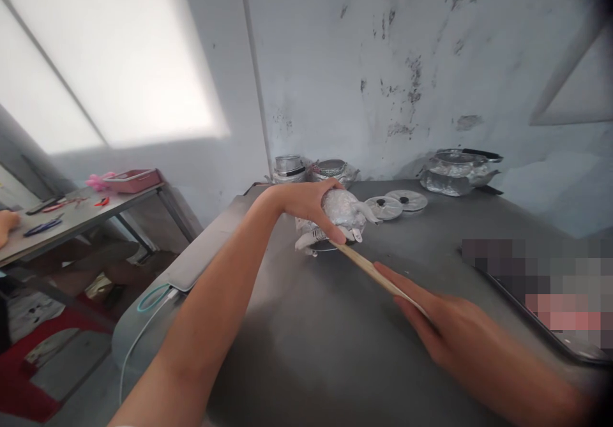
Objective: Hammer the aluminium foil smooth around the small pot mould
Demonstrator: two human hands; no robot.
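My left hand (309,205) is wrapped over a small foil-covered pot (342,213) standing on the dark grey table (335,325). Crumpled foil sticks out around the pot's base. My right hand (431,315) holds a thin wooden stick (371,270), fingers stretched along it; the stick's far end reaches the pot's lower edge under my left thumb.
Two round lids (383,207) lie behind the pot. Foil-wrapped pots (454,172) stand at the back right, and metal tins (290,166) at the back by the wall. A dark tray (541,325) sits at right. A second table (71,216) with tools and a pink basket is at left, where another person's hand (7,223) rests.
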